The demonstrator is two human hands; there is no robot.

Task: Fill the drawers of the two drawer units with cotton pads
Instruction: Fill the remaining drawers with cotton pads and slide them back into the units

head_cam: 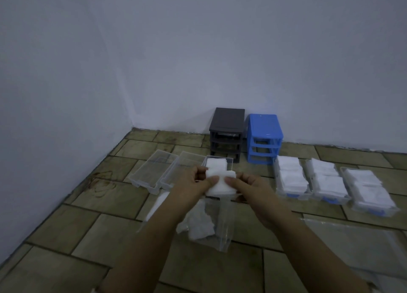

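1. Tiled floor (92, 233): olive-brown rectangular tiles with dark grout, meeting pale bluish walls (198, 50) in a corner at upper left.
2. Clear plastic sheet (352, 244): lies flat on the floor at lower right, below the filled drawers.
3. Black drawer unit (226, 134) and blue drawer unit (263, 138): side by side against the far wall, black on the left. All slots visible on both frames stand open, without drawers.
4. Three filled drawers (326, 180): clear plastic, in a row on the floor right of the blue unit, each packed with white square cotton pads in two stacks front to back. Blue handles show at their near ends.
5. Two empty clear drawers (154, 171): side by side on the floor, left of the hands.
6. Drawer in work (229, 160): clear, in front of the black unit, between the empty pair and the filled row. One white pad stack lies in its far end.
7. Clear plastic bag (211, 224): crumpled on the floor, just below the hands, with some white material inside.
8. Left hand (193, 182) and right hand (248, 187): together grip a stack of cotton pads (220, 182), thumbs pressed on top, fingers curled beneath at each side.
9. The held stack: white, soft, squared block, positioned over the near end of the drawer in work. Contact with the drawer cannot be determined.
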